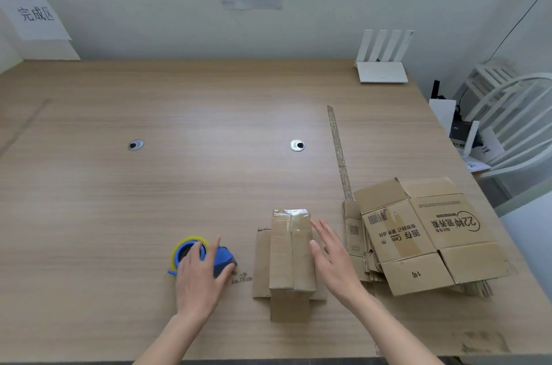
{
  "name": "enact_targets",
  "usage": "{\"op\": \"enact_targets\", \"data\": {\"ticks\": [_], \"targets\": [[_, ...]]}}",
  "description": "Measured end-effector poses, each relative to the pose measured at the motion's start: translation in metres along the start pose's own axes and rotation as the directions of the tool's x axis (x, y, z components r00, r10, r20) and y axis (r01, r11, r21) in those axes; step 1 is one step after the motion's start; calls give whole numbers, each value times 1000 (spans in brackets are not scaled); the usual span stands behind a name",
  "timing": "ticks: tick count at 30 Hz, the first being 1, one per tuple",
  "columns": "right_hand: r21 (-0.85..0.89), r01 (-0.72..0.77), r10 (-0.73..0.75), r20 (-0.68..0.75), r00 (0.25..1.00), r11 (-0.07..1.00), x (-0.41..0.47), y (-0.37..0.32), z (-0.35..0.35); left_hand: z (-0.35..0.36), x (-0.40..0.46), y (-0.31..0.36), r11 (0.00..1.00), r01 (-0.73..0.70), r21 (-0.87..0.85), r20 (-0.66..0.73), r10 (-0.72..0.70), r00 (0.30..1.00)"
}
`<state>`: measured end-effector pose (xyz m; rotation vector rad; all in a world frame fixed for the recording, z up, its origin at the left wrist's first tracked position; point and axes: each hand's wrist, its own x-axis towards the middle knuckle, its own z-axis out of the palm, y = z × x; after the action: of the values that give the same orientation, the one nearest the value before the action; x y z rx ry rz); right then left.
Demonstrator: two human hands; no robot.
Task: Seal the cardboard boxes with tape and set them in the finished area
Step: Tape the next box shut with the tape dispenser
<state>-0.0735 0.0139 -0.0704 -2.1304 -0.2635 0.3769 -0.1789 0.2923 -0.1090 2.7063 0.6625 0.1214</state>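
The left hand [199, 270] is lying over the blue tape dispenser [206, 257], fingers draped across its body and curled around it in a loose grip, while the dispenser is sitting on the worktop [149, 185]. A yellow-edged roll of tape [188, 245] is showing just beyond the fingertips of that hand.

The right hand [331, 260] is hovering open, fingers spread and pinching nothing, with its fingertips reaching the right edge of the cardboard box [291, 251]. Whether the palm is touching the box cannot be told. The box is standing between the two hands, just right of the dispenser, with clear tape [291, 217] shining along its top seam and over its far end. Its side flaps are lying flat on the worktop on either side, and one more is sticking out toward the person.

Just right of the right hand, a stack of flattened cartons [418, 239] is lying with print facing up. Beyond that hand, a long strip of tape [339, 152] is running away across the worktop. Far to the left of the left hand, a paper sign [35, 13] is hanging on the wall, well apart from the box.
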Motion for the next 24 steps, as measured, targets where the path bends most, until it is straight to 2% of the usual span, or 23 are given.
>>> {"op": "enact_targets", "data": {"ticks": [2,4,6,10,13,15,19,21,24], "targets": [[12,-12,13,-20,1000,1000,-4,3,-2,9,0,-18,993,43,114,73,-52,996],[14,-28,28,-26,999,1000,-10,6,-4,11,4,-22,975,27,222,152,-62,986],[7,-31,31,-31,999,999,-15,9,-8,11,10,-20,970,28,240,211,-80,974],[-28,-4,2,-83,997,1000,-18,4,-13,-1,19,-16,996,88,10,272,-87,958],[-31,52,-55,-104,993,998,-5,-22,-10,-35,27,0,982,31,-187,270,21,963],[24,68,-67,-25,997,997,6,-51,-5,-68,36,20,966,-52,-255,249,117,961],[208,-33,-21,250,968,977,16,-113,-1,-126,50,58,923,-186,-338,183,258,949],[236,-24,-45,282,958,971,17,-138,-6,-148,54,71,904,-224,-365,153,296,943],[296,25,-92,214,972,955,16,-168,-19,-176,59,82,894,-258,-367,123,321,939]]}}
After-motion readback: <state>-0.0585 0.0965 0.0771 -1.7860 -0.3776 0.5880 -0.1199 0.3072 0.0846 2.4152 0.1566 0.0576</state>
